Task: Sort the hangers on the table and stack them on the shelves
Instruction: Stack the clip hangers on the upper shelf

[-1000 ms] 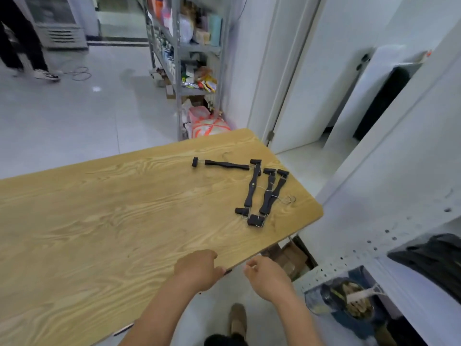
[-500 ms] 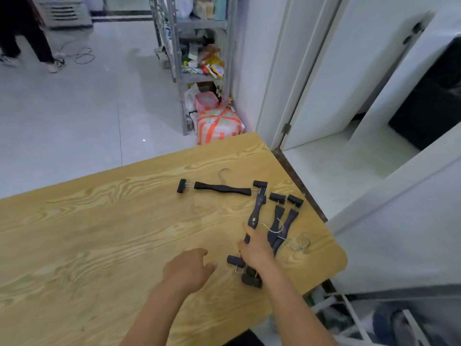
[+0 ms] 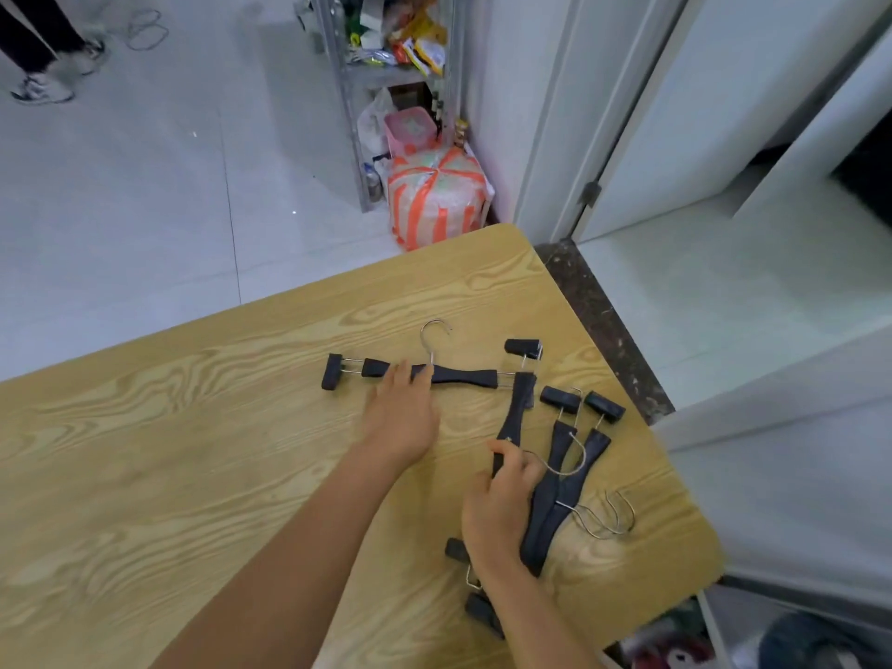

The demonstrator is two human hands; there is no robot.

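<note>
Several black clip hangers with metal hooks lie at the right end of the wooden table (image 3: pixel 193 451). One hanger (image 3: pixel 463 377) lies crosswise by itself; my left hand (image 3: pixel 400 420) rests flat with its fingertips on that hanger's bar, fingers apart. To the right, three hangers lie side by side, pointing away from me. My right hand (image 3: pixel 502 509) curls its fingers around the leftmost hanger (image 3: pixel 515 422) of these. The other two hangers (image 3: pixel 562 480) lie against it, their hooks (image 3: pixel 613 516) toward the table's right edge. My wrist hides their near clips.
A metal rack (image 3: pixel 400 74) full of packets stands beyond the table, with a taped orange-and-white bundle (image 3: pixel 434 195) at its foot. A white door and frame (image 3: pixel 627 113) are at the right. A person's legs (image 3: pixel 38 55) are at the far left. Shelf contents (image 3: pixel 782 639) show at bottom right.
My left hand has reached forward onto the lone crosswise hanger. My right hand has closed around the leftmost hanger of the group. The view has tilted further down over the table.
</note>
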